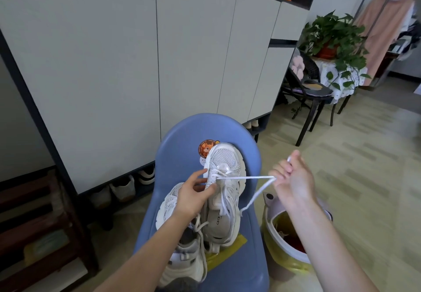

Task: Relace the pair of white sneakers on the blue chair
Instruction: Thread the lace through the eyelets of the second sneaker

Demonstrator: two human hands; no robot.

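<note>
A bin [284, 246] stands under the right hand [293, 177], which pinches the taut lace [246, 177]. The left hand [193, 193] grips the sneaker [225, 191] beside it on the blue chair [182, 150].

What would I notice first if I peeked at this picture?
The white shoelace stretched tight, pulled sideways by the right hand out of the white sneaker on the blue chair. The left hand steadies that sneaker, and a leafy green plant stands far back on the right.

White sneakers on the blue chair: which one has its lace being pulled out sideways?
The farther white mesh sneaker; its lace stretches to the right hand.
</note>
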